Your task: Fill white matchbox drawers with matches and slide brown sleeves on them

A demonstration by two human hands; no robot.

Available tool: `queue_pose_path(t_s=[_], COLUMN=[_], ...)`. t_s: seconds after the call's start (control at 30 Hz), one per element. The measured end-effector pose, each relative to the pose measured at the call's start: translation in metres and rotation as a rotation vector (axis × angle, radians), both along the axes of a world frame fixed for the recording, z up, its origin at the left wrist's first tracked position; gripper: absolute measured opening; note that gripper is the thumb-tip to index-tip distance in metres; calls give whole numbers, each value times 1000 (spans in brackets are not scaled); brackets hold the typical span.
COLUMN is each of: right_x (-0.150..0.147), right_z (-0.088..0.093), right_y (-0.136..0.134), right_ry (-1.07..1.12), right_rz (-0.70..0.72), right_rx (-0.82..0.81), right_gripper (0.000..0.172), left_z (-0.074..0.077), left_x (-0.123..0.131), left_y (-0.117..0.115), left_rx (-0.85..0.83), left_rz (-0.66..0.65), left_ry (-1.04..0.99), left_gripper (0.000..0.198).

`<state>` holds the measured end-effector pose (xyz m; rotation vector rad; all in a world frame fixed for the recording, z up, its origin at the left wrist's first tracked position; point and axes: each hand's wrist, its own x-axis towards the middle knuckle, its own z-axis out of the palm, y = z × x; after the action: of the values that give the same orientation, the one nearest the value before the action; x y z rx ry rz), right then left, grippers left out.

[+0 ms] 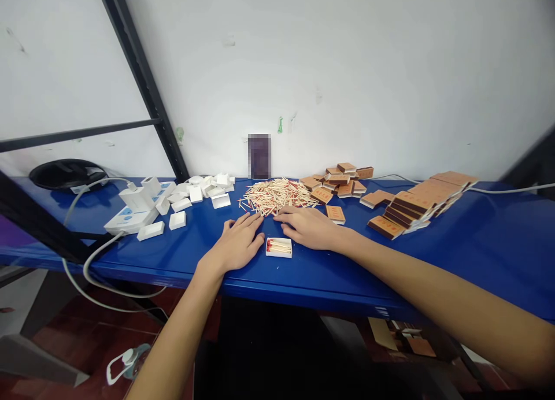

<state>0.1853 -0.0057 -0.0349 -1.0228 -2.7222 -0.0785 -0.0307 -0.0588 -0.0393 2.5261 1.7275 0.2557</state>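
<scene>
A loose heap of matches [280,195] lies on the blue table [173,261] near the wall. My left hand [240,241] rests palm down at the heap's lower left edge, its fingers apart and nothing in it. On the other side, my right hand [306,226] reaches the heap's front edge; its fingertips are at the matches, and whether they pinch any is too small to tell. Between and just in front of both hands sits a small white tray [278,255] holding several red-tipped matches.
White empty trays [196,193] and a power strip [130,218] with a cable lie left. Brown matchbox covers [336,214] are scattered right of the heap, beside stacked matchboxes [418,197]. A dark upright object [259,157] leans on the wall. A black shelf post [143,70] stands left.
</scene>
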Motion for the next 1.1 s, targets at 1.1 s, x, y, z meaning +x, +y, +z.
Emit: queue_pose_path(t_s=[1.1], right_x=[14], right_z=[-10], right_y=[19], right_ry=[447], right_rz=[80], right_rx=[-106], right_gripper=[17], left_z=[3], left_x=[5], left_y=[-5], left_rx=[188], left_rz=[-106], left_ry=[-77], left_gripper=[28])
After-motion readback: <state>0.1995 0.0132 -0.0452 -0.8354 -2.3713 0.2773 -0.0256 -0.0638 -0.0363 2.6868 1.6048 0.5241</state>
